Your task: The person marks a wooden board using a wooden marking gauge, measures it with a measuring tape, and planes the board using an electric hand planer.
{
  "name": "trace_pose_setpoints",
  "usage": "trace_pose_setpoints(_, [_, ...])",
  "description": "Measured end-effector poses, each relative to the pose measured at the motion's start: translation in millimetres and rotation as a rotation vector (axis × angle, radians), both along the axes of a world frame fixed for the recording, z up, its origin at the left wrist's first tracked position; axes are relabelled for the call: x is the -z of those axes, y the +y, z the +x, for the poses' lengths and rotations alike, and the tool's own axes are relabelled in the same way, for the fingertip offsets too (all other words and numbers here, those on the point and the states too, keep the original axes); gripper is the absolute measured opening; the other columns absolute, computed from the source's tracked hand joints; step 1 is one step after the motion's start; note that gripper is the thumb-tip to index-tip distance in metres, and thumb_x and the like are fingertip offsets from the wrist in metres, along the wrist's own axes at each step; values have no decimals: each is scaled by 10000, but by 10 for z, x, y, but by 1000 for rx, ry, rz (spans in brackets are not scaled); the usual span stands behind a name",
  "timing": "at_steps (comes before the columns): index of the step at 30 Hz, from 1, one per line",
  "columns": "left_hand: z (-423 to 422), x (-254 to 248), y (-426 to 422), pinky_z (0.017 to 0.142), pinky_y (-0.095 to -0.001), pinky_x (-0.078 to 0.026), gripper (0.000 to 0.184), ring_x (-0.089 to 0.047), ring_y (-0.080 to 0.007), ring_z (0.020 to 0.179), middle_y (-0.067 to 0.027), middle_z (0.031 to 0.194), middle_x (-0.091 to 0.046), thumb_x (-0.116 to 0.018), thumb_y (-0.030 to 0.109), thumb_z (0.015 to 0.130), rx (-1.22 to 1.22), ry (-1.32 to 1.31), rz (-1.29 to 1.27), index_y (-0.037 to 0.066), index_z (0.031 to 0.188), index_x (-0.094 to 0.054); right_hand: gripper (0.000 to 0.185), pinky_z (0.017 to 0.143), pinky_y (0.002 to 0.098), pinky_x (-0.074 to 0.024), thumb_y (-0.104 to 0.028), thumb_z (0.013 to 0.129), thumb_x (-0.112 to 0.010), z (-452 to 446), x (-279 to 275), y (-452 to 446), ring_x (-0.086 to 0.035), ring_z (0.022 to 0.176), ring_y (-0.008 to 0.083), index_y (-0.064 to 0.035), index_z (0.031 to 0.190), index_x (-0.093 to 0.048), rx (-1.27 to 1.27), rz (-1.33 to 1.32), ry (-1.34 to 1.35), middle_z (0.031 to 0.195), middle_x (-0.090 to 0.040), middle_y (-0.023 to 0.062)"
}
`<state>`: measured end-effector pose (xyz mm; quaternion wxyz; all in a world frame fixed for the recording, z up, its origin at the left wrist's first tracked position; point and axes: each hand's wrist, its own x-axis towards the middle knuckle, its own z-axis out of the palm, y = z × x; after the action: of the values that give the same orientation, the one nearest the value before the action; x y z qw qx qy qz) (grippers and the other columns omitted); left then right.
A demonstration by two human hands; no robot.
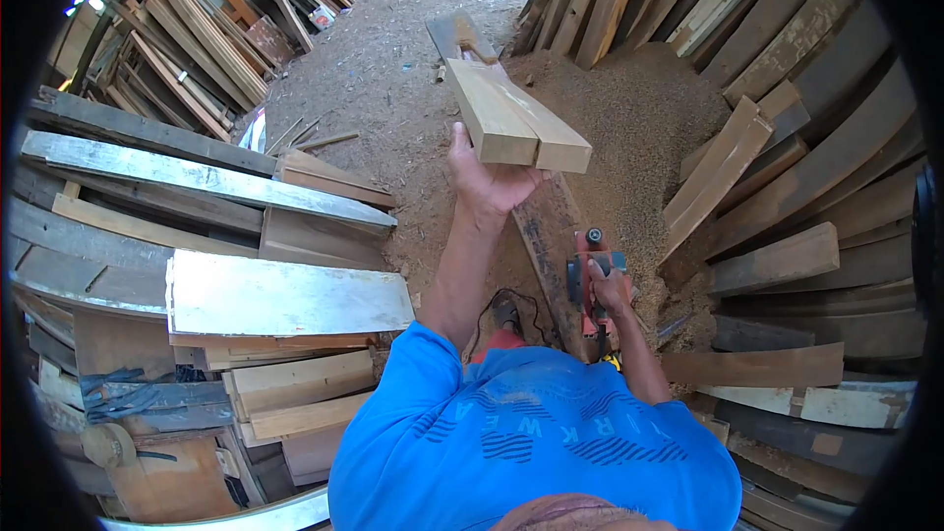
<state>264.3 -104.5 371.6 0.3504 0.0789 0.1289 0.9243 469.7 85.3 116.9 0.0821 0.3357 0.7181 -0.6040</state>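
My left hand (486, 179) grips two pale wooden boards (496, 126) from below near their close ends. The boards lie side by side and are held raised, with their far ends pointing away from me. My right hand (612, 289) is wrapped round the handle of a red electric planer (578, 277), low on my right side. The planer is beside a long dark plank (547, 226) that runs away from me beneath the boards. Whether the planer rests on the plank, I cannot tell. The held boards hide part of the plank.
Stacked boards (295, 300) line my left, and more timber (777, 261) is piled on my right. Wood shavings (629, 113) heap up right of the plank. A dark cord (536, 307) loops near my foot. Planks (600, 0) lean upright at the back.
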Motion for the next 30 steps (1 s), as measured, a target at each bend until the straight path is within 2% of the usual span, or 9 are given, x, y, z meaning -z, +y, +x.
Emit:
trace_pose_setpoints(7, [-11, 22, -26, 1021, -658, -434, 851, -522, -382, 1315, -154, 1422, -521, -166, 770, 968, 47, 57, 16, 174, 1537, -377, 479, 468, 316, -447, -478, 998, -609, 13, -168, -74, -568, 493, 132, -76, 739, -596, 51, 30, 7, 602, -582, 16])
trace_pose_setpoints(11, [66, 48, -58, 1026, -605, -477, 736, -592, -381, 1228, -192, 1352, -573, -502, 530, 948, -109, -12, -226, 47, 1493, -401, 472, 482, 319, -448, -484, 995, -615, 19, 88, -22, -574, 517, 133, -62, 785, -614, 59, -28, 11, 621, -592, 17])
trace_pose_setpoints(13, [54, 389, -66, 1023, -544, -510, 684, -634, -370, 1166, -227, 1287, -614, -631, 335, 889, -213, 41, -475, -40, 1432, -454, 479, 514, 334, -455, -498, 988, -627, 21, -53, -29, -581, 563, 137, -29, 891, -641, 32, -52, 9, 651, -601, 21])
trace_pose_setpoints(15, [291, 742, -106, 1029, -486, -528, 683, -670, -373, 1086, -235, 1217, -654, -660, 159, 789, -116, -113, -486, -111, 1382, -454, 465, 500, 325, -453, -500, 988, -626, 12, 77, -9, -574, 547, 131, -44, 899, -634, 29, -49, 40, 646, -589, 12])
trace_pose_setpoints(17, [514, 1421, -218, 1015, -500, -532, 691, -675, -345, 1074, -210, 1190, -660, -658, 156, 772, -10, -114, -638, -67, 1398, -469, 449, 476, 316, -444, -489, 992, -621, 36, 107, -3, -564, 515, 127, -59, 864, -622, 41, -55, 45, 629, -580, 6])
trace_pose_setpoints(20, [990, 2118, -304, 1076, -462, -479, 773, -617, -318, 1188, -199, 1284, -604, -666, 109, 748, -121, 152, -989, -23, 1466, -410, 447, 442, 308, -430, -467, 999, -612, 43, -46, -35, -549, 467, 123, -75, 784, -603, 76, -85, 43, 601, -573, 3])
trace_pose_setpoints(23, [1477, 2988, -370, 1138, -413, -399, 892, -512, -298, 1320, -186, 1396, -520, -658, 44, 735, -342, 382, -906, 22, 1548, -294, 452, 440, 308, -429, -470, 1001, -610, 76, 4, -2, -545, 465, 118, -76, 780, -599, 56, -112, 63, 600, -569, 1])
trace_pose_setpoints(26, [1631, 2972, -196, 1170, -380, -342, 980, -429, -300, 1398, -180, 1466, -462, -658, -3, 722, -219, 263, -1330, 25, 1584, -192, 454, 446, 305, -432, -477, 1009, -594, 60, 42, 76, -537, 464, 115, -77, 796, -599, 20, -53, 57, 598, -561, -4])
trace_pose_setpoints(30, [1327, 3091, -8, 1157, -380, -363, 972, -460, -284, 1372, -186, 1447, -483, -662, 0, 714, -263, 294, -1419, 25, 1576, -213, 459, 457, 289, -432, -494, 1025, -553, -78, -308, 119, -535, 488, 102, -75, 848, -610, -26, 0, 82, 609, -549, -14])
